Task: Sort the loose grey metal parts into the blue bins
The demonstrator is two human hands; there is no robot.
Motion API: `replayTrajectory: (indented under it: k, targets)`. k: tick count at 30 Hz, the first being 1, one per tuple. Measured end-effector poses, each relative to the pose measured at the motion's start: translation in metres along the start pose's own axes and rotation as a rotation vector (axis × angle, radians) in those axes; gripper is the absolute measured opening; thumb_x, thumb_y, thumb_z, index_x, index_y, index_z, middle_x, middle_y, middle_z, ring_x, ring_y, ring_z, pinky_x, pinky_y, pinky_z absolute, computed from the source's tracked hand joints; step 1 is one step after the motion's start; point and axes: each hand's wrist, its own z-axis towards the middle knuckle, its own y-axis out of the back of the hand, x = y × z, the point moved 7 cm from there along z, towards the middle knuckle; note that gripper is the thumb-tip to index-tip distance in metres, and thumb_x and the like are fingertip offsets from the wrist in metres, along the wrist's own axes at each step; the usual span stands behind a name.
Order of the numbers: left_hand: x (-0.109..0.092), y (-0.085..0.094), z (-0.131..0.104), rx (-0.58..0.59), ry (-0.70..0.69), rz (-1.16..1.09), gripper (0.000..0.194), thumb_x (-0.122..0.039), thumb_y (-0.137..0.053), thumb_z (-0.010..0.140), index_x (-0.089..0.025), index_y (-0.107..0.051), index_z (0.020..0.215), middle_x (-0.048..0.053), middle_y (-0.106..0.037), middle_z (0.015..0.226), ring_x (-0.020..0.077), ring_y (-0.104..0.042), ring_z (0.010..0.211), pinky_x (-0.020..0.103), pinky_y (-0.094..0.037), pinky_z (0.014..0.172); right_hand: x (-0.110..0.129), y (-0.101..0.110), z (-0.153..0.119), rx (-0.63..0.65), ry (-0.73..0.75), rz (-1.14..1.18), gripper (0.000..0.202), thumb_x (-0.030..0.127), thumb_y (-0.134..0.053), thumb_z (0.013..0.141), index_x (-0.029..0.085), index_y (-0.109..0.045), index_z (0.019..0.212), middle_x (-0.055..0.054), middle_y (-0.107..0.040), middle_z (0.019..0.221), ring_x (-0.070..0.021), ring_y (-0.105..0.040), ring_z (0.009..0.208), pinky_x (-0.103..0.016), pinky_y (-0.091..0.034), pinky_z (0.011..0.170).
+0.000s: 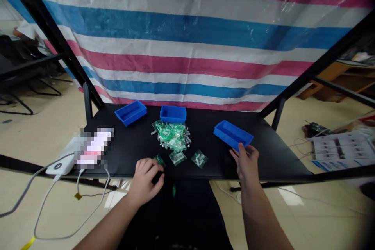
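Note:
My right hand [247, 158] grips the near right corner of a blue tray [233, 133], thumb on its rim. Beside a small green-tinted packet [159, 160] at the table's front edge rests my left hand [147, 177], its fingers curved and apart; the fingertips touch or nearly touch the packet. Two more clear packets with small metal pieces, one in the middle [177, 158] and one to its right [199, 158], lie flat. Behind them is a heap of green and clear packets [172, 134] with loose metal cylinders around it.
Two other blue trays stand at the back, one left [131, 113] and one centre [173, 114]. On the left of the black table [123, 152] lie a blurred phone [95, 146] and a white power bank [60, 164] with cables. A striped sheet [187, 58] hangs behind.

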Motion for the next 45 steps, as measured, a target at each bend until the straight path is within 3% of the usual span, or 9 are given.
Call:
replayTrajectory:
  k: [5,8,15,19,23,27,34,40,45]
  targets:
    - [-0.038,-0.026,-0.035,0.199,-0.167,-0.186,0.013,-0.013,-0.056,0.086,-0.023,-0.064,0.086,0.002,-0.062,0.077,0.0190,-0.056,0.080,0.037,-0.044,0.082,0.001,0.038,0.005,-0.114,0.110,-0.472,0.063,0.062,-0.077,0.064,0.019,-0.055,0.105,-0.003,-0.056,0.097,-0.0198,-0.057,0.084,-0.037,-0.054,0.077]
    - [-0.042,-0.062,-0.055,0.417,-0.009,-0.072,0.041,-0.014,-0.059,0.081,-0.032,-0.067,0.118,0.007,-0.067,0.109,0.0265,-0.059,0.105,0.041,-0.046,0.093,0.012,0.040,-0.031,-0.160,0.319,-0.601,0.057,0.056,-0.073,0.072,0.015,-0.057,0.109,-0.007,-0.054,0.102,-0.0185,-0.054,0.079,-0.039,-0.051,0.079]
    - [-0.041,-0.097,-0.056,0.737,0.129,0.078,0.013,-0.017,-0.062,0.079,-0.024,-0.071,0.086,0.008,-0.070,0.100,0.0301,-0.064,0.098,0.044,-0.052,0.086,0.025,-0.044,-0.150,0.546,0.766,-0.790,0.037,0.036,-0.057,0.093,0.025,-0.060,0.129,-0.013,-0.048,0.139,-0.0281,-0.052,0.123,-0.047,-0.046,0.103]
    - [-0.049,-0.047,-0.018,0.445,0.071,-0.057,0.013,-0.015,-0.056,0.088,-0.024,-0.064,0.082,0.003,-0.070,0.088,0.0211,-0.065,0.086,0.034,-0.053,0.077,0.016,-0.071,-0.159,0.701,0.823,-0.978,0.035,0.035,-0.056,0.094,0.034,-0.063,0.128,-0.007,-0.051,0.146,-0.0303,-0.048,0.130,-0.051,-0.045,0.103]
    - [-0.017,-0.005,0.005,0.131,0.101,0.066,0.018,-0.028,-0.057,0.093,-0.026,-0.068,0.107,0.008,-0.065,0.129,0.0292,-0.053,0.130,0.048,-0.048,0.106,0.006,-0.078,-0.150,0.624,0.817,-1.060,0.041,0.038,-0.054,0.095,0.033,-0.059,0.136,-0.007,-0.044,0.154,-0.0327,-0.045,0.136,-0.053,-0.044,0.103]
    - [0.024,-0.021,0.002,0.165,0.148,0.229,0.047,-0.040,-0.058,0.093,-0.025,-0.057,0.137,0.011,-0.034,0.162,0.0365,-0.024,0.152,0.059,-0.034,0.117,0.000,-0.090,-0.149,0.584,0.802,-1.069,0.060,0.048,-0.058,0.092,0.029,-0.046,0.148,-0.009,-0.029,0.163,-0.0353,-0.034,0.146,-0.057,-0.037,0.112]
    - [0.051,-0.053,0.021,0.176,0.149,0.335,0.073,-0.054,-0.051,0.096,-0.027,-0.027,0.159,0.014,-0.018,0.167,0.0353,-0.015,0.154,0.060,-0.026,0.120,-0.004,-0.156,-0.131,0.771,0.744,-0.993,0.106,0.065,-0.071,0.075,0.024,-0.022,0.159,-0.014,-0.014,0.167,-0.0370,-0.011,0.154,-0.061,-0.015,0.122]
    - [0.075,-0.040,0.079,0.087,0.120,0.161,0.066,-0.047,-0.049,0.098,-0.023,-0.029,0.157,0.015,-0.019,0.167,0.0345,-0.008,0.156,0.064,-0.019,0.120,0.013,-0.194,-0.107,0.798,0.826,-0.648,0.069,0.050,-0.058,0.092,0.024,-0.035,0.152,-0.015,-0.031,0.160,-0.0323,-0.023,0.152,-0.061,-0.018,0.122]
    - [0.137,-0.010,0.127,-0.124,0.423,0.331,0.064,-0.039,-0.053,0.094,-0.020,-0.036,0.153,0.017,-0.026,0.164,0.0388,-0.009,0.155,0.070,-0.009,0.119,0.018,-0.230,-0.069,0.677,0.794,-0.583,0.051,0.038,-0.049,0.098,0.024,-0.047,0.147,-0.013,-0.035,0.157,-0.0281,-0.034,0.146,-0.052,-0.028,0.121]
